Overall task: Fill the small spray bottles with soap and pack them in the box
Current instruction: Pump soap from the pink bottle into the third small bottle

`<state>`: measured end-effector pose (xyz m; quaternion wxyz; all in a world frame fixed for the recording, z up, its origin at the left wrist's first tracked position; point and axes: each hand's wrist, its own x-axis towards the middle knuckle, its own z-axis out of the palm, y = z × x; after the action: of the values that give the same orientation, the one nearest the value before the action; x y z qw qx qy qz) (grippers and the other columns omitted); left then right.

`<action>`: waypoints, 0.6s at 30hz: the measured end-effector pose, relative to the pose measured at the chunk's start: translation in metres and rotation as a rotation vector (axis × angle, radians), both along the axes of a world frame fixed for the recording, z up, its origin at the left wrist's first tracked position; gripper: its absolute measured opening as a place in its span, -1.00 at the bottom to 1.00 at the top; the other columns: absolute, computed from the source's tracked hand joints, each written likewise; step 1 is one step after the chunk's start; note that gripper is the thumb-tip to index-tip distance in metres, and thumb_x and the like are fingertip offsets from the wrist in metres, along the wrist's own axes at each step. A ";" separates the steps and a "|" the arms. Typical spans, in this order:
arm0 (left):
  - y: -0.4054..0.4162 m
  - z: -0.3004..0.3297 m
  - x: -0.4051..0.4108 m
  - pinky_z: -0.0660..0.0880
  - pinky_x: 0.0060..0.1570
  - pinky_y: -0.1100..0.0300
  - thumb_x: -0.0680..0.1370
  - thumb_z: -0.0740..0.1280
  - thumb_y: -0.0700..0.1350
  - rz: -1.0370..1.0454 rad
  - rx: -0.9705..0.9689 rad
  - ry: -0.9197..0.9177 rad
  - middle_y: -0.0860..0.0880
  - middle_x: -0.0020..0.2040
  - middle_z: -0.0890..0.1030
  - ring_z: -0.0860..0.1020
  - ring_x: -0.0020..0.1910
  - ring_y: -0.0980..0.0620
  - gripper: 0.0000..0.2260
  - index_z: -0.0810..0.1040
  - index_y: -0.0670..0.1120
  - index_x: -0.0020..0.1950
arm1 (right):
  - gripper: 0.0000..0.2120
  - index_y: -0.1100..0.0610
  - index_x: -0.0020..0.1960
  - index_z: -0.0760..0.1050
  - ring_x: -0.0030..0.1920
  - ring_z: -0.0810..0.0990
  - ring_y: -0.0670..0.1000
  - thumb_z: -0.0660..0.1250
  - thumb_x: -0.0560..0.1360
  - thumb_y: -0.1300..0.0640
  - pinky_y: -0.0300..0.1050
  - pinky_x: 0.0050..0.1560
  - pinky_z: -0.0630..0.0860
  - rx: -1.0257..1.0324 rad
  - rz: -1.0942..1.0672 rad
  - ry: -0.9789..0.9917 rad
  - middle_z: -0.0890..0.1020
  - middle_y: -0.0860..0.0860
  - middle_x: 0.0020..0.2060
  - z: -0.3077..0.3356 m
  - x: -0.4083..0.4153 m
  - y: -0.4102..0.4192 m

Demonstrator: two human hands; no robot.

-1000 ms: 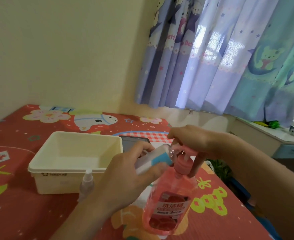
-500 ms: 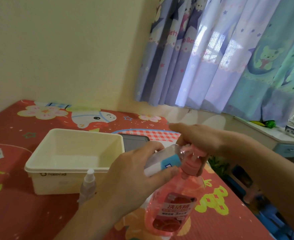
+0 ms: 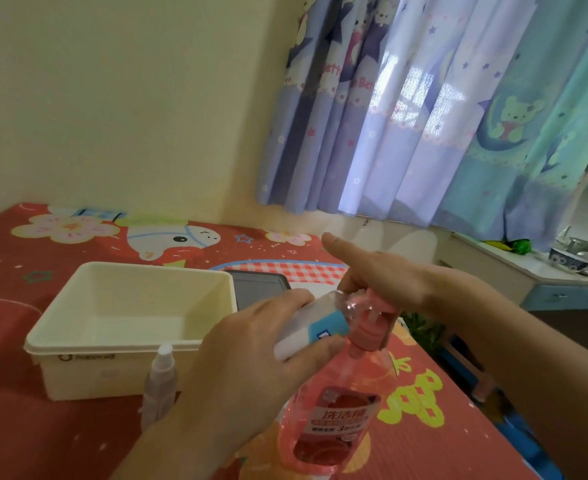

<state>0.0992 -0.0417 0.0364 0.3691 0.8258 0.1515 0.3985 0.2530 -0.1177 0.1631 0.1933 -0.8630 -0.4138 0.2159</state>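
At lower center of the frame, we are gripping a small bottle (image 3: 315,327) tilted in our left hand (image 3: 251,362), fingers curled round it, mouth at the soap bottle (image 3: 327,410) pump. Our right hand (image 3: 386,275) is pressing the pump, forefinger straight. The box (image 3: 129,341) is sitting at center left, a capped spray bottle (image 3: 159,386) before it.

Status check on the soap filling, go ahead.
Left hand grips small clear spray bottle with blue label, tilted at pump spout. Right hand presses pink soap pump bottle. Cream plastic box holds no bottles. Nothing blocking.
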 end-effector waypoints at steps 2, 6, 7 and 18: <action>0.001 -0.001 0.000 0.63 -0.21 0.08 0.36 0.25 0.51 0.007 0.009 0.012 0.34 -0.05 0.52 0.64 -0.25 0.13 -0.47 0.49 0.24 0.18 | -0.26 0.16 -0.17 0.60 -0.28 0.54 -0.03 -0.07 0.53 -0.42 -0.13 -0.21 0.51 0.059 0.036 -0.116 0.58 -0.02 -0.29 -0.010 0.004 0.002; 0.001 -0.004 -0.001 0.63 -0.21 0.06 0.36 0.23 0.53 -0.006 0.012 0.037 0.31 -0.06 0.52 0.63 -0.24 0.13 -0.46 0.49 0.24 0.19 | -0.20 0.22 -0.33 0.60 -0.39 0.41 -0.05 -0.10 0.57 -0.36 -0.13 -0.21 0.43 0.100 0.125 -0.185 0.51 0.03 -0.45 -0.020 0.009 0.004; 0.001 -0.004 -0.001 0.64 -0.21 0.07 0.36 0.23 0.53 -0.006 0.014 0.042 0.30 -0.06 0.52 0.63 -0.24 0.13 -0.46 0.48 0.25 0.20 | -0.19 0.22 -0.33 0.61 -0.38 0.42 -0.04 -0.10 0.56 -0.38 -0.14 -0.22 0.44 0.077 0.129 -0.190 0.52 0.03 -0.44 -0.020 0.009 0.004; -0.003 -0.003 -0.002 0.62 -0.21 0.09 0.37 0.21 0.52 0.038 0.047 0.042 0.27 -0.07 0.54 0.63 -0.23 0.16 -0.49 0.46 0.26 0.18 | -0.26 0.05 -0.38 0.51 -0.38 0.42 -0.03 -0.16 0.47 -0.47 -0.16 -0.21 0.39 0.091 0.119 -0.177 0.48 -0.08 -0.48 -0.016 0.002 0.000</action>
<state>0.0973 -0.0447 0.0336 0.3385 0.8395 0.1656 0.3915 0.2549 -0.1175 0.1468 0.1820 -0.8430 -0.4890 0.1307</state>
